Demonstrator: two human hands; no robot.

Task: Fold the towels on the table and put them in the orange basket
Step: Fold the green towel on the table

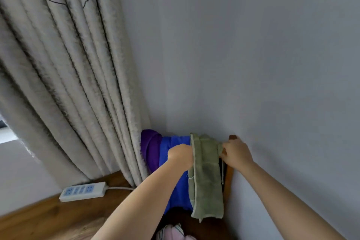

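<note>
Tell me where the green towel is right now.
In the head view, the green towel hangs lower centre-right, held up by both hands, left hand and right hand, beside the blue towel, near the wall.

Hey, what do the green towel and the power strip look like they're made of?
Green towel: soft terry-like cloth, probably cotton or microfibre; matte, fuzzy surface, hangs limp with a stitched hem. Power strip: hard white plastic, smooth and slightly glossy, with moulded blue socket faces.
</note>
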